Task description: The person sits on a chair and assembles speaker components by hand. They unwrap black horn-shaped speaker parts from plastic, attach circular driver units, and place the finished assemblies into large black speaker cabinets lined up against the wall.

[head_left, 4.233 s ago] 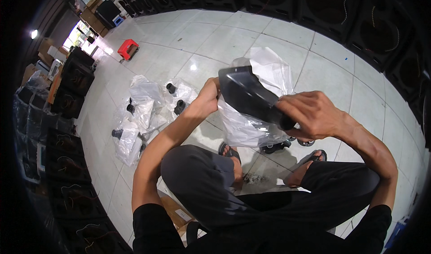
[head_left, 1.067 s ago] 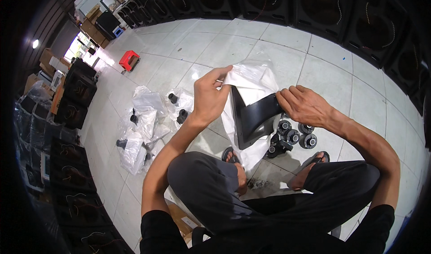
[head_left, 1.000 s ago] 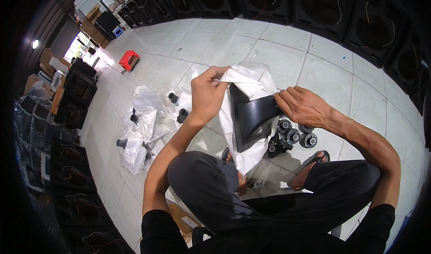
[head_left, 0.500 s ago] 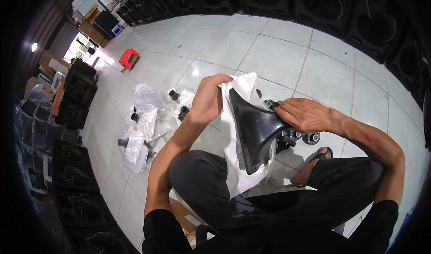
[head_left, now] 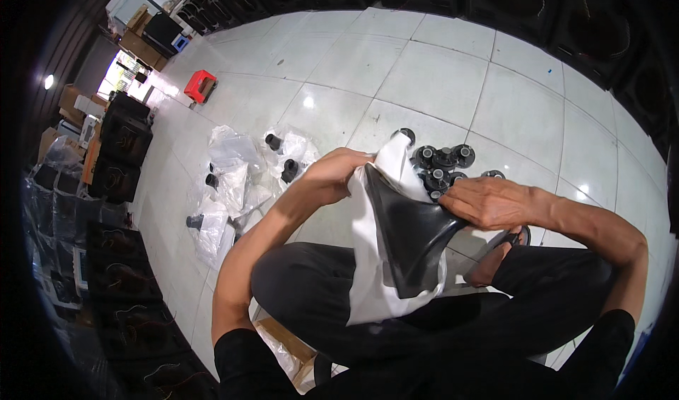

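Note:
A glossy black speaker horn with a flared, flat-edged mouth lies tilted above my lap, partly inside a white plastic bag. My left hand pinches the top edge of the bag beside the horn's upper corner. On the other side, my right hand is wrapped round the horn's narrow throat, which its fingers mostly hide. Just beyond the horn, several round black speaker drivers stand close together on the floor.
To the left on the tiles lie several bagged horns in clear plastic. A red stool stands farther off. Black speaker cabinets line the far side, with more cabinets along the left. An open cardboard box sits by my left leg.
Both hands have come lower and nearer my lap with the horn and bag. More of the drivers behind the horn now shows.

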The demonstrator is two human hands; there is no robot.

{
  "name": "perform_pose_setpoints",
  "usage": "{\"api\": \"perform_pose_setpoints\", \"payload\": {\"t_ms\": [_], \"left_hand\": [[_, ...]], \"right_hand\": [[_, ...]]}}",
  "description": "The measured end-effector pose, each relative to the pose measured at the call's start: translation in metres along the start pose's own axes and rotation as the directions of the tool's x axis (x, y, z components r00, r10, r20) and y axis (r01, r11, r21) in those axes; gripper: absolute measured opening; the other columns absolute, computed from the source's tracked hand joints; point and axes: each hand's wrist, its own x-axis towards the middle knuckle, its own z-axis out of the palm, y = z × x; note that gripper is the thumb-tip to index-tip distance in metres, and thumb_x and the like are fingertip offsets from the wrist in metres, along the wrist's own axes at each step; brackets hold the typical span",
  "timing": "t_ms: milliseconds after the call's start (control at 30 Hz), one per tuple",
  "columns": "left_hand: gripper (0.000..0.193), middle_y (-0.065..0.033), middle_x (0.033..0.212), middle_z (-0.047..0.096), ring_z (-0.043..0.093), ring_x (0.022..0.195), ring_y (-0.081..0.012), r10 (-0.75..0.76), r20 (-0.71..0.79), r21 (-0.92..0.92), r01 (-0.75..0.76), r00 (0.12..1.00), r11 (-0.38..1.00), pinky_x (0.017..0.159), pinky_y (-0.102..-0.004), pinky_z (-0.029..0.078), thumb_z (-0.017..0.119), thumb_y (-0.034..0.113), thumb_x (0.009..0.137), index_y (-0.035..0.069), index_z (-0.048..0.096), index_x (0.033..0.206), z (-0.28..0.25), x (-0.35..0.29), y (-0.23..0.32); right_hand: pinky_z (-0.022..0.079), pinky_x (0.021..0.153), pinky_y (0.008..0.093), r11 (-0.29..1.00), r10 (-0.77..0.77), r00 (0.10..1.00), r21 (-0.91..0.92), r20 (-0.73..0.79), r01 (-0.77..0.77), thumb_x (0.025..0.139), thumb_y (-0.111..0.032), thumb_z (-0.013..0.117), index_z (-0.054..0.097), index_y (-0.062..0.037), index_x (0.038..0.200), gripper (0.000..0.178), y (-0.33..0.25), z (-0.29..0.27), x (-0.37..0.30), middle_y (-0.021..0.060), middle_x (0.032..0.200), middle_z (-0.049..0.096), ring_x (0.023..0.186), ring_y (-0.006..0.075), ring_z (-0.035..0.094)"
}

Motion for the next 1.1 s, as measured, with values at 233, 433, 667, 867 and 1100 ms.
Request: {"api": "perform_pose_setpoints", "payload": {"t_ms": [233,433,667,867,1100], "left_hand": [[0.026,-0.0129,0.096,0.066,0.066,0.086,-0.0191,0.343,-0.242,0.05,-0.341,0.908,0.939,0.07,-0.032,0.053,0.059,0.017,0.092,-0.005,0.06,0.106,-0.029,0.004,0.002],[0.04,-0.0156,0.113,0.062,0.061,0.1,-0.0198,0.616,-0.633,0.094,-0.743,0.469,0.663,0.083,-0.0307,0.051,0.054,0.023,0.099,-0.01,0.053,0.12,-0.061,-0.039,0.021],[0.036,-0.0142,0.105,0.067,0.064,0.093,-0.0226,0.62,-0.785,0.455,-0.686,-0.007,0.568,0.084,-0.0297,0.049,0.058,0.029,0.095,-0.001,0.062,0.114,-0.12,-0.241,-0.04],[0.031,-0.0103,0.095,0.069,0.065,0.08,-0.0129,0.488,-0.823,0.567,-0.364,-0.292,0.739,0.072,-0.0253,0.051,0.062,0.016,0.09,-0.01,0.065,0.105,-0.068,-0.449,-0.153],[0.044,-0.0205,0.095,0.069,0.068,0.087,-0.0252,0.3,-0.915,0.136,0.493,-0.27,0.859,0.078,-0.0349,0.052,0.077,0.02,0.077,-0.003,0.065,0.113,-0.071,-0.459,-0.383]], "right_hand": [[0.05,0.075,0.036,0.97,0.126,0.935,-0.157,-0.33,-0.186,0.071,-0.003,0.064,0.055,0.003,0.106,0.037,0.027,-0.046,0.013,0.016,0.096,0.057,0.085,0.0293,0.058],[0.047,0.062,0.0356,0.382,0.915,0.244,0.49,-0.321,-0.784,0.073,-0.015,0.073,0.063,0.0086,0.1,0.038,0.04,-0.035,-0.004,0.0137,0.065,0.058,0.062,0.0196,0.056],[0.041,0.061,0.0289,0.297,0.939,0.344,0.469,0.015,-0.832,0.08,-0.027,0.068,0.065,0.0047,0.098,0.037,0.039,0.007,-0.038,0.0052,0.076,0.061,0.066,0.0119,0.05],[0.034,0.058,0.0316,0.361,0.882,0.433,0.328,0.184,-0.873,0.084,-0.028,0.067,0.063,0.0028,0.096,0.034,0.029,0.032,-0.029,0.0036,0.068,0.052,0.062,0.0143,0.043],[0.032,0.055,0.0285,0.33,0.872,0.432,0.376,0.229,-0.866,0.084,-0.03,0.068,0.063,0.0015,0.091,0.032,0.056,0.045,-0.025,0.0002,0.065,0.048,0.06,0.0109,0.041]]}}
